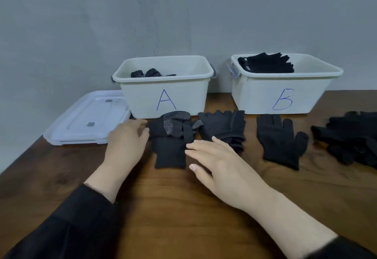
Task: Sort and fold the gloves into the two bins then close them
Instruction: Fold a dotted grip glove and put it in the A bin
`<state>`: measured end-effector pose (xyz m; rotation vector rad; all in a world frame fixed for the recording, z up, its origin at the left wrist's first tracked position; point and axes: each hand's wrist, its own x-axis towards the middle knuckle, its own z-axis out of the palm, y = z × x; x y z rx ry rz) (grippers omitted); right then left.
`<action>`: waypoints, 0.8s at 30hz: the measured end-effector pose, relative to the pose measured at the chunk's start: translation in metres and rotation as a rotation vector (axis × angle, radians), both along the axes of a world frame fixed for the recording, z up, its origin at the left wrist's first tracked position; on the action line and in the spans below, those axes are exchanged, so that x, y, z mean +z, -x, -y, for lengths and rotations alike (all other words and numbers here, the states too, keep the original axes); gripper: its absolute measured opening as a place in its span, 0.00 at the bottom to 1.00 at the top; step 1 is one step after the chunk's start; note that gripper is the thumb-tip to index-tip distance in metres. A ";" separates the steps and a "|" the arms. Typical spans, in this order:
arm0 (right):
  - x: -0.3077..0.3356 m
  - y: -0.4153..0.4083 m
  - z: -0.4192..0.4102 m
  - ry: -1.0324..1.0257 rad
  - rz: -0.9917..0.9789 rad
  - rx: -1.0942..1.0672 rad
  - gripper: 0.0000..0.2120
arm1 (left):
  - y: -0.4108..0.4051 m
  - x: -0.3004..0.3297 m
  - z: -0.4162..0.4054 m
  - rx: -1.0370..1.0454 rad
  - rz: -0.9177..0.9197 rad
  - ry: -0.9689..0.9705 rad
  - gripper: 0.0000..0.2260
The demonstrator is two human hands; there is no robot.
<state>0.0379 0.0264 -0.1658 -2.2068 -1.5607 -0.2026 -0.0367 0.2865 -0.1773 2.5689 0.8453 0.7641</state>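
The dotted glove (pixel 171 136) lies part-folded on the table (pixel 183 207), at 6 o'clock from bin A (pixel 165 87). The left hand (pixel 126 142) touches its 9 o'clock edge and the right hand (pixel 216 160) its 3 o'clock edge, both with fingers straight and gripping nothing, likely steadying the fold.

The place looked like a plain staged work corner rather than a lived-in room, though its exact kind could not be told. A dark wooden table (pixel 183 207) stood pushed against a bare grey wall (pixel 102 24). At the table's far edge, against that wall, sat two white plastic bins hand-lettered bin A (pixel 165 99) and bin B (pixel 283 99), with clear lids (pixel 87 117) stacked on the table to the left of bin A.
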 end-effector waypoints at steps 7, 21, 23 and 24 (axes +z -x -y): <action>-0.015 0.016 -0.041 0.154 -0.039 0.106 0.24 | -0.012 -0.006 -0.009 0.012 -0.086 -0.074 0.15; -0.009 0.018 -0.038 0.031 -0.138 0.094 0.22 | -0.024 0.015 -0.001 -0.151 0.357 0.254 0.20; -0.002 0.016 -0.034 -0.110 -0.173 0.041 0.20 | -0.021 0.032 0.010 -0.225 0.510 0.314 0.20; 0.002 0.014 -0.031 -0.203 -0.192 0.010 0.19 | -0.018 0.040 0.017 -0.273 0.554 0.349 0.21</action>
